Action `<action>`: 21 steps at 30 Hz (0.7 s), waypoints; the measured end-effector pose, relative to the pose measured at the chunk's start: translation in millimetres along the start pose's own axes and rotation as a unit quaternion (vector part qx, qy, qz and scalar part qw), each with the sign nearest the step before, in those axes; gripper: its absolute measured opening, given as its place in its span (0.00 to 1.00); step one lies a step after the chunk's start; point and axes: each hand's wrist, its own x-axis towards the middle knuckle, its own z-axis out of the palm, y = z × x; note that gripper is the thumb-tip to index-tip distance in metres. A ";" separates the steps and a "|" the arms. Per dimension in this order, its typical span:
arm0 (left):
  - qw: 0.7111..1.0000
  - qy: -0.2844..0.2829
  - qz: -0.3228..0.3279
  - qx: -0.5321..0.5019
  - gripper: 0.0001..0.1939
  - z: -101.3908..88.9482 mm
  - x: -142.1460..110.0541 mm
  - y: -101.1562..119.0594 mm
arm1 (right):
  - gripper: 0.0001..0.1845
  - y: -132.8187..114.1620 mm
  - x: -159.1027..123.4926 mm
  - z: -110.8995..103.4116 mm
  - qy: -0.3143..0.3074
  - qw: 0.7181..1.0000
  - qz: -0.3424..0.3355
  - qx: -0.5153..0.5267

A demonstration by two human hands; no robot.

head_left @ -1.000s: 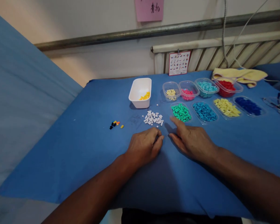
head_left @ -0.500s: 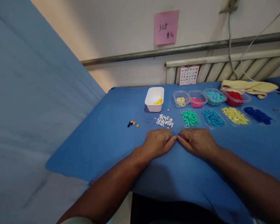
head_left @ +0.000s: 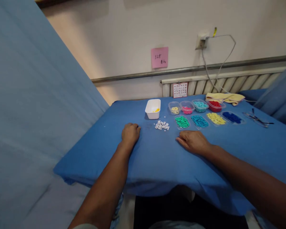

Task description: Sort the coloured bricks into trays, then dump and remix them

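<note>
My left hand (head_left: 130, 135) rests on the blue-covered table, left of the white pieces, its fingers curled and mostly hidden under it. Whatever they hold, if anything, cannot be made out. Closed as well, my right hand (head_left: 193, 140) lies in front of the tubs of green and blue pieces; its fingertips are hidden. A loose pile of small white plastic pieces (head_left: 162, 125) sits between and beyond the hands. Behind that pile stands a white tub (head_left: 153, 116) with a few yellow pieces (head_left: 156, 110) inside.
Clear tubs hold green pieces (head_left: 182, 121), blue pieces (head_left: 199, 121), yellow pieces (head_left: 215, 118), dark blue pieces (head_left: 231, 117) and red pieces (head_left: 214, 105). Pliers (head_left: 258, 120) lie at right, a yellow cloth (head_left: 225, 98) behind. Blue curtain (head_left: 38, 95) hangs at left.
My hands have parted: the left moved left and away from me, over where small black, yellow and orange pieces lay, now out of sight. The right stays near its place. The view has tilted up.
</note>
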 end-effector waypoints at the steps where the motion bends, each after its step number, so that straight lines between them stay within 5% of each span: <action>1: 1.000 -0.002 0.011 0.005 0.21 0.7 -1.0 -1.4 | 0.22 3.2 -7.5 -2.0 0.000 1.000 0.006 -0.001; 9: 0.998 0.016 0.062 0.014 0.20 -1.0 -32.9 -10.5 | 0.25 28.7 -72.0 -8.4 0.040 0.993 0.115 -0.004; 21: 0.999 0.018 -0.022 0.018 0.24 -10.4 -48.1 -5.0 | 0.26 38.8 -73.6 -4.5 0.087 0.980 0.171 0.046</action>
